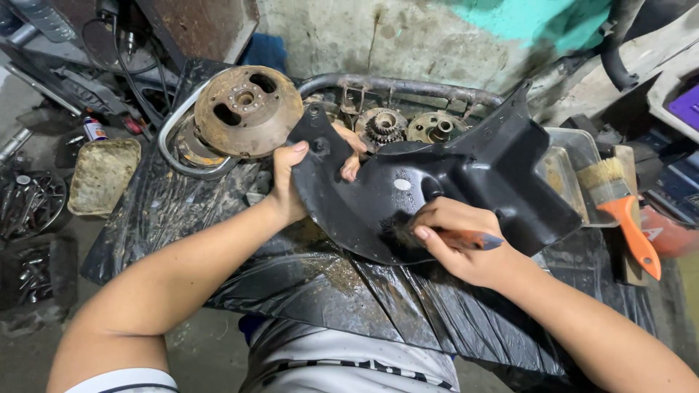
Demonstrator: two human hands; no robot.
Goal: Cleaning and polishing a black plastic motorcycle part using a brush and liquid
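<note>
Head view: left hand (291,185) grips the black plastic cover (466,185) at its 9 o'clock edge, fingers wrapped over the rim, thumb on the near face, holding it tilted above the bench (218,218). Right hand (466,244) is clenched on a small brush (466,239) with a red handle; its bristles touch the cover's lower lip at about 6 o'clock. The cover sits mid-bench over black plastic sheeting (335,284), which looks wet and dirty below it.

A rusty round disc (246,110) lies at 10 o'clock of the cover, gears (384,125) at 12 o'clock, a clear tray (575,164) and an orange-handled paintbrush (619,207) at 3 o'clock, and a grimy pan (102,175) far off at 9 o'clock.

Doing it well, as a judgement: keep the left grip firm so the cover doesn't swing under brush pressure, use short strokes along the lip and into the curved corner, and let the runoff fall on the sheeting, not the lap. Rotate the cover rather than overreaching with the wrist.
</note>
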